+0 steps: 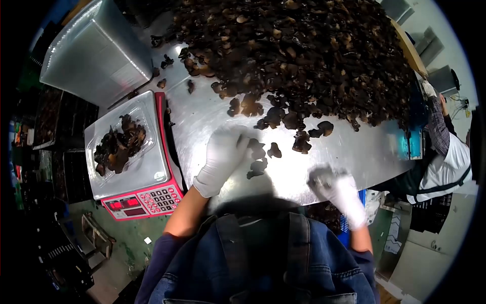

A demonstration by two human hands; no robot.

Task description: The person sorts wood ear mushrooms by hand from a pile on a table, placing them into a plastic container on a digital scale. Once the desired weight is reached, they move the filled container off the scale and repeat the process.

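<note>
My left hand, in a white glove, is over the metal table beside a few loose dark fungus pieces; motion smears its fingers. Near the table's front edge on the right, my right hand, also gloved, has dark, blurred fingers, and whether it holds anything is unclear. A large heap of dark fungus covers the back of the table. To the left, a clear plastic tray with fungus pieces in it rests on a red-edged digital scale.
A large translucent bin stands behind the scale. Dark crates are stacked at the left. A co-worker in a white apron is at the right, near the table. A blue crate sits below the front edge.
</note>
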